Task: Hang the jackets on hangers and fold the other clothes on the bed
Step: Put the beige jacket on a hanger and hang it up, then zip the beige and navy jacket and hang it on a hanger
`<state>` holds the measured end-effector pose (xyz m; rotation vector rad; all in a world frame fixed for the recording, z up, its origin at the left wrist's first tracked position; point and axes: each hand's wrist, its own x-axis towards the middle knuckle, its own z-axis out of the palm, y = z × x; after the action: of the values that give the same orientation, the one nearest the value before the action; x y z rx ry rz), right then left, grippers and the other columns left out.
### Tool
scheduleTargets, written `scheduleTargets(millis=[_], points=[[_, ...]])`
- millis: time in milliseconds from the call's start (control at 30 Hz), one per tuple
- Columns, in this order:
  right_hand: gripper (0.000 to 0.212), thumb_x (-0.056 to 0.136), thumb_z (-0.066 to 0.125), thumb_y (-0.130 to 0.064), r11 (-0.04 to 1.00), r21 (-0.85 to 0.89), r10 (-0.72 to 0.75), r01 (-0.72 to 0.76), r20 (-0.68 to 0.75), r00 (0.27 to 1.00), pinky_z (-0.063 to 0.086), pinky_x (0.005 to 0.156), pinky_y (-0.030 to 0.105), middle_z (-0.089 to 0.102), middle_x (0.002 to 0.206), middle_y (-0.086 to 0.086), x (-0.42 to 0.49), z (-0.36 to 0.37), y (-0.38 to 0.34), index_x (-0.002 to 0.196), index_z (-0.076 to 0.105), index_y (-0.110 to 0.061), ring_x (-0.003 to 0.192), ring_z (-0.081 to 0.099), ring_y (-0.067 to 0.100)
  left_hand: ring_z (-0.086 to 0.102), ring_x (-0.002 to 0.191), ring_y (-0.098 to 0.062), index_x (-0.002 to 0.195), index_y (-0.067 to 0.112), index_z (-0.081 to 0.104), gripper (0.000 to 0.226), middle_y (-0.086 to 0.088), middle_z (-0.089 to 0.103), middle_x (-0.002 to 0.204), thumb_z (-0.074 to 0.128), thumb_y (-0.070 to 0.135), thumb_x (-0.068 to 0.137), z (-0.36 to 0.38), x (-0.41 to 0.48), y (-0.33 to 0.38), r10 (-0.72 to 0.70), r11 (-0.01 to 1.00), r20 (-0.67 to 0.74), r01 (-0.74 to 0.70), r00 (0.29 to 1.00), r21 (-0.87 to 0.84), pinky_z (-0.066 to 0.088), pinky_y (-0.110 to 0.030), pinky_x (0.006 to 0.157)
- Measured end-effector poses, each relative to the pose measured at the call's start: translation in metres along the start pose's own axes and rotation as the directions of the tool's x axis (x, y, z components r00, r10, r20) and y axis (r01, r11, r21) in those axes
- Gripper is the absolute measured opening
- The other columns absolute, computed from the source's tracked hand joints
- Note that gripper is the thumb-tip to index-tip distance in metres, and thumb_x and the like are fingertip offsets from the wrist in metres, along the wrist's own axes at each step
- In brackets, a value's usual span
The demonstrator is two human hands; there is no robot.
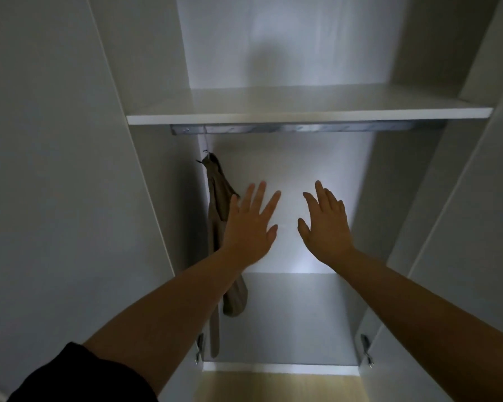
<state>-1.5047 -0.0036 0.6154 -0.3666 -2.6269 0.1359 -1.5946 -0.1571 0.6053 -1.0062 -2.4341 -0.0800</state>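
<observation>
Your left hand [249,227] and right hand [325,227] reach in with fingers spread, holding nothing. One tan jacket [219,198] hangs on one hanger [206,146] at the rail's [302,129] left end.

The bare left hand [249,227] was raised with its back to the camera, fingers straight and fanned toward 12 and 1 o'clock, thumb out toward 3 o'clock. The bare right hand [325,227] hung apart at its 3 o'clock, fingers straight, leaning toward 11 o'clock. Neither held anything. The left forearm [157,309] ran toward 7 o'clock into a black fabric sleeve [79,375]; the right forearm [413,303] ran toward 4 o'clock.
</observation>
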Motion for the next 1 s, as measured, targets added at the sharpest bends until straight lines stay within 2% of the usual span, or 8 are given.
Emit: scheduleTargets(millis=[100, 200, 300, 433, 500, 700, 800, 1000], points=[[0.06, 0.097, 0.037, -0.044, 0.985, -0.167, 0.028, -0.029, -0.007, 1.0, 0.002, 0.116, 0.046, 0.002, 0.159, 0.009, -0.045, -0.036, 0.009, 0.149, 0.023, -0.018, 0.146, 0.005, 0.029, -0.008, 0.145, -0.029, 0.143, 0.031, -0.016, 0.069, -0.006, -0.01, 0.158, 0.023, 0.058, 0.093, -0.032, -0.023, 0.033, 0.074, 0.997, -0.048, -0.074, 0.996, -0.003, 0.001, -0.054, 0.114], [0.065, 0.096, 0.03, -0.051, 0.945, -0.315, 0.087, -0.087, -0.014, 0.996, -0.004, 0.115, 0.046, -0.004, 0.159, 0.008, -0.095, -0.073, 0.012, 0.151, 0.015, -0.02, 0.146, -0.001, 0.028, -0.011, 0.145, -0.029, 0.143, 0.032, -0.016, 0.068, -0.006, -0.012, 0.158, 0.022, 0.059, 0.094, -0.067, -0.048, 0.066, 0.134, 0.991, -0.092, -0.135, 0.987, -0.008, -0.009, -0.052, 0.113], [0.067, 0.096, 0.029, -0.052, 0.908, -0.385, 0.158, -0.165, -0.049, 0.986, -0.006, 0.114, 0.047, -0.003, 0.159, 0.008, -0.157, -0.113, 0.008, 0.151, 0.012, -0.019, 0.146, -0.002, 0.028, -0.009, 0.145, -0.029, 0.145, 0.03, -0.015, 0.072, -0.006, -0.01, 0.158, 0.027, 0.059, 0.094, -0.102, -0.085, 0.1, 0.208, 0.977, -0.125, -0.213, 0.97, -0.031, -0.016, -0.049, 0.11], [0.066, 0.097, 0.031, -0.049, 0.849, -0.451, 0.258, -0.274, -0.097, 0.961, -0.01, 0.11, 0.045, -0.001, 0.159, 0.009, -0.256, -0.161, -0.005, 0.151, 0.012, -0.017, 0.146, -0.003, 0.028, 0.003, 0.146, -0.031, 0.151, 0.026, 0.006, 0.073, -0.009, 0.003, 0.159, 0.038, 0.054, 0.092, -0.143, -0.155, 0.14, 0.33, 0.931, -0.147, -0.347, 0.933, -0.11, 0.003, -0.053, 0.113], [0.066, 0.096, 0.03, -0.049, 0.825, -0.463, 0.313, -0.324, -0.103, 0.944, -0.01, 0.111, 0.046, -0.001, 0.159, 0.009, -0.31, -0.183, -0.011, 0.151, 0.011, -0.017, 0.146, -0.003, 0.028, 0.006, 0.146, -0.032, 0.151, 0.024, 0.011, 0.071, -0.01, 0.007, 0.159, 0.039, 0.052, 0.092, -0.16, -0.196, 0.162, 0.391, 0.901, -0.149, -0.411, 0.908, -0.141, 0.007, -0.054, 0.113], [0.066, 0.096, 0.031, -0.05, 0.717, -0.529, 0.471, -0.454, -0.112, 0.875, -0.011, 0.11, 0.047, 0.001, 0.159, 0.009, -0.46, -0.242, -0.027, 0.15, 0.013, -0.017, 0.146, -0.001, 0.028, 0.001, 0.146, -0.029, 0.151, 0.027, 0.005, 0.071, -0.006, 0.001, 0.159, 0.028, 0.057, 0.091, -0.219, -0.303, 0.24, 0.527, 0.8, -0.133, -0.543, 0.839, -0.255, 0.004, -0.054, 0.114], [0.065, 0.097, 0.03, -0.049, 0.635, -0.579, 0.519, -0.511, -0.169, 0.838, -0.011, 0.11, 0.048, 0.0, 0.159, 0.009, -0.527, -0.276, -0.023, 0.151, 0.014, -0.016, 0.146, -0.001, 0.029, -0.004, 0.146, -0.028, 0.15, 0.028, -0.004, 0.072, -0.005, -0.004, 0.159, 0.021, 0.059, 0.09, -0.252, -0.343, 0.286, 0.587, 0.75, -0.17, -0.611, 0.791, -0.255, 0.0, -0.053, 0.114], [0.064, 0.097, 0.028, -0.048, 0.491, -0.592, 0.633, -0.639, -0.262, 0.729, -0.013, 0.11, 0.047, -0.001, 0.159, 0.009, -0.668, -0.348, -0.004, 0.151, 0.013, -0.016, 0.146, -0.003, 0.029, -0.007, 0.146, -0.027, 0.15, 0.026, -0.006, 0.072, -0.006, -0.007, 0.159, 0.023, 0.055, 0.092, -0.313, -0.423, 0.392, 0.691, 0.61, -0.262, -0.738, 0.674, -0.289, -0.011, -0.049, 0.11]])
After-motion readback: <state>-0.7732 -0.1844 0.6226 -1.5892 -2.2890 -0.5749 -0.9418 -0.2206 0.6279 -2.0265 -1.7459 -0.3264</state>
